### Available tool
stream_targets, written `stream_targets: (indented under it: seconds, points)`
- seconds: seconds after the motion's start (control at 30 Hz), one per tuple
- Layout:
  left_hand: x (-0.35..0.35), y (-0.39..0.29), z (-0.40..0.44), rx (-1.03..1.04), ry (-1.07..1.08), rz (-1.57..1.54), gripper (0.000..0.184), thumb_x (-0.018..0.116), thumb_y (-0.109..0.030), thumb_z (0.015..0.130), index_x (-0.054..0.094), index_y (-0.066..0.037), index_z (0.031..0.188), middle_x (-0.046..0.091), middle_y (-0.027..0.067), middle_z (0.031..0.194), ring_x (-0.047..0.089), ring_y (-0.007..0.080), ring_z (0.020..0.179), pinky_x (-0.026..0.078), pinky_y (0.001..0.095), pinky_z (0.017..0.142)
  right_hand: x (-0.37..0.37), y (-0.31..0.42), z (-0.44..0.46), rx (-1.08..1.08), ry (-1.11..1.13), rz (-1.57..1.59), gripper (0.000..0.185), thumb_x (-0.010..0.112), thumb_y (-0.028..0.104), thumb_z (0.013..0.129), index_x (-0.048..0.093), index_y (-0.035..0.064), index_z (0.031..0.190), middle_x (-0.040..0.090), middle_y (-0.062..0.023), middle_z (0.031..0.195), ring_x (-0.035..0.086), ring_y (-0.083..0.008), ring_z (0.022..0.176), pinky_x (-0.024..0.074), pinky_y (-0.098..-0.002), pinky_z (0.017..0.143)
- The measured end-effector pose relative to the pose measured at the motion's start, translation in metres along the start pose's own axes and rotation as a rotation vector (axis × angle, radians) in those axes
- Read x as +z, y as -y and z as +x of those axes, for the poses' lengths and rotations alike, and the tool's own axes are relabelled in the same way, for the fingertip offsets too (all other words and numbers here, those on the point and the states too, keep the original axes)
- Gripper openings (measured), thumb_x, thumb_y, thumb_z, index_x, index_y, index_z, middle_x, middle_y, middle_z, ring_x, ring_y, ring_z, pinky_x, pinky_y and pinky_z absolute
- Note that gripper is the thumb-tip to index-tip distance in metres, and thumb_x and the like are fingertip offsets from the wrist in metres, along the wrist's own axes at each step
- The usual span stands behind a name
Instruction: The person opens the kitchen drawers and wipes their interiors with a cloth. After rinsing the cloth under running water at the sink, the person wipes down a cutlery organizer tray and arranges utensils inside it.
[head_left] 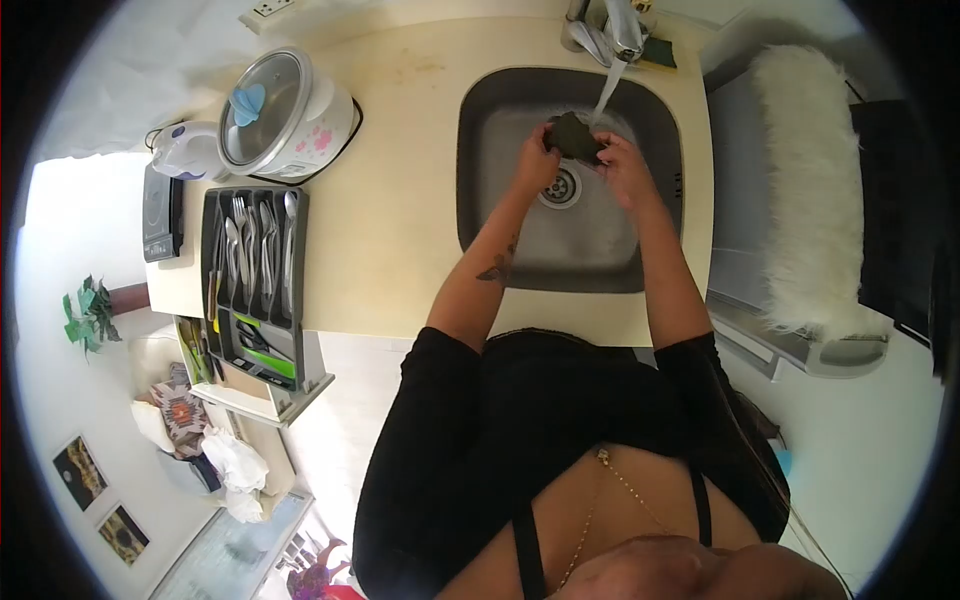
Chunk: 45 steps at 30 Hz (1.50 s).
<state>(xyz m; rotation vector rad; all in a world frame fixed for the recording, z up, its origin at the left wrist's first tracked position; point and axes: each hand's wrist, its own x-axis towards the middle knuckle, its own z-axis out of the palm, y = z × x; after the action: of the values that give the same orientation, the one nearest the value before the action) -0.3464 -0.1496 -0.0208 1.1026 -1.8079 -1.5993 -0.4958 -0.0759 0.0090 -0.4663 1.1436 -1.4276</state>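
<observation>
Dark green and soft-looking, a flat, irregular piece of cloth-like material (574,138) is in our two bare hands, above the rear part of the grey, rounded-square sink (480,235); our left hand (538,165) is closed on its left edge with curled fingers, while our right hand (625,170) pinches its right edge between thumb and fingers. From the silver metal tap (624,35), a clear stream of water (607,92) falls close to the right edge; we cannot tell how much of it strikes the material.

To wet or rinse it well, we would judge it best to bring the middle of the piece squarely under the stream; hold both edges lightly, so that water can pass through; turn it to reach both faces; squeeze rather than twist hard, and keep it low to limit splashing on the cream-coloured table (380,220).

Its surface looks matt and even in tone, without visible pattern; the outline is uneven, with a blunt point at the top and a darker lower right part; its fine texture is too small to read, and whether it is soaked through we cannot tell. Below it, nearer to us, lies the round metal drain (560,187), apart from the material.
</observation>
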Motion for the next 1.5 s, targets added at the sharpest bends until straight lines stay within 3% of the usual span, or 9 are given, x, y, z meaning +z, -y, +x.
stream_targets:
  seconds: [0.27, 0.33, 0.47, 0.63, 0.87, 0.97, 1.03, 1.2, 1.5]
  points:
    - [-0.006, -0.023, 0.009, -0.128, 0.207, -0.336, 0.05, 0.049, 0.009, 0.075, 0.047, -0.002, 0.123, 0.051, 0.0153, 0.119, 0.053, 0.0258, 0.107, 0.045, 0.0345, 0.089, 0.022, 0.035, -0.014, 0.315, 0.162, -0.11, 0.057, 0.071, 0.038, 0.074, 0.049, 0.005, 0.115, 0.058, -0.0077, 0.102, 0.056, -0.0164, 0.084, 0.046, -0.0289, 0.073]
    - [-0.015, -0.032, 0.006, 0.501, -0.029, 0.326, 0.063, 0.055, 0.007, 0.071, 0.044, -0.011, 0.13, 0.047, 0.0148, 0.123, 0.052, 0.0306, 0.107, 0.047, 0.0372, 0.088, 0.007, 0.035, -0.006, 0.378, 0.186, -0.143, 0.053, 0.072, 0.035, 0.073, 0.052, 0.0049, 0.111, 0.059, -0.0071, 0.099, 0.057, -0.0162, 0.082, 0.0464, -0.0286, 0.071]
    - [-0.015, -0.053, -0.018, 0.788, 0.077, 0.644, 0.052, 0.061, 0.003, 0.063, 0.054, -0.003, 0.114, 0.045, 0.0167, 0.127, 0.051, 0.0329, 0.109, 0.05, 0.0409, 0.081, 0.003, 0.031, 0.016, 0.382, 0.432, -0.678, 0.039, 0.074, 0.022, 0.068, 0.06, 0.0024, 0.098, 0.061, -0.0068, 0.088, 0.058, -0.0172, 0.079, 0.0475, -0.0289, 0.066]
    - [-0.012, -0.06, -0.008, 0.161, 0.205, 0.859, 0.042, 0.067, -0.012, 0.072, 0.053, -0.008, 0.111, 0.058, 0.02, 0.11, 0.06, 0.0353, 0.095, 0.051, 0.0417, 0.077, 0.052, 0.025, 0.016, 0.038, 0.403, -1.405, 0.03, 0.071, 0.01, 0.062, 0.063, -0.0008, 0.089, 0.063, -0.0153, 0.079, 0.062, -0.0247, 0.074, 0.0493, -0.0331, 0.066]
    - [-0.014, -0.035, -0.002, 0.171, 0.392, 0.944, 0.028, 0.064, -0.028, 0.076, 0.064, 0.0, 0.082, 0.065, 0.0199, 0.084, 0.064, 0.0334, 0.078, 0.051, 0.0417, 0.066, 0.041, 0.001, 0.011, -0.325, 0.248, -1.801, 0.023, 0.069, 0.005, 0.066, 0.061, 0.0006, 0.087, 0.065, -0.0186, 0.083, 0.064, -0.0324, 0.075, 0.0514, -0.0408, 0.065]
    - [-0.012, -0.033, -0.011, 0.218, 0.421, 0.76, 0.027, 0.066, -0.025, 0.074, 0.064, -0.002, 0.087, 0.066, 0.0159, 0.083, 0.065, 0.0253, 0.071, 0.049, 0.0334, 0.056, 0.04, 0.012, 0.004, -0.471, 0.383, -1.826, 0.02, 0.065, 0.008, 0.071, 0.057, 0.0034, 0.089, 0.064, -0.0155, 0.081, 0.064, -0.032, 0.073, 0.0511, -0.0411, 0.063]
    - [-0.014, -0.054, -0.033, -0.493, 0.449, 0.029, 0.018, 0.063, -0.021, 0.075, 0.059, -0.004, 0.072, 0.056, 0.0058, 0.063, 0.05, 0.0152, 0.049, 0.037, 0.0271, 0.045, 0.034, 0.011, 0.003, -0.559, 0.424, -1.846, 0.019, 0.063, 0.009, 0.073, 0.055, 0.0042, 0.09, 0.063, -0.0142, 0.08, 0.064, -0.0316, 0.073, 0.0508, -0.0408, 0.063]
    - [-0.003, -0.021, -0.051, -0.746, 0.575, -0.671, 0.024, 0.059, -0.023, 0.081, 0.044, -0.012, 0.066, 0.034, -0.0047, 0.054, 0.027, 0.0059, 0.045, 0.022, 0.0232, 0.04, 0.012, -0.004, -0.006, -0.943, 0.477, -1.754, 0.017, 0.057, 0.014, 0.077, 0.054, 0.0061, 0.092, 0.063, -0.0119, 0.078, 0.062, -0.03, 0.073, 0.0498, -0.0402, 0.063]
    - [-0.001, 0.058, -0.057, -0.125, 0.539, 0.627, 0.028, 0.059, -0.027, 0.08, 0.057, -0.002, 0.093, 0.06, 0.0141, 0.089, 0.06, 0.0249, 0.077, 0.047, 0.0369, 0.069, -0.073, 0.041, 0.038, -0.525, -0.583, -1.151, 0.026, 0.055, 0.006, 0.072, 0.059, -0.0081, 0.092, 0.064, -0.0235, 0.084, 0.062, -0.0289, 0.075, 0.0466, -0.037, 0.068]
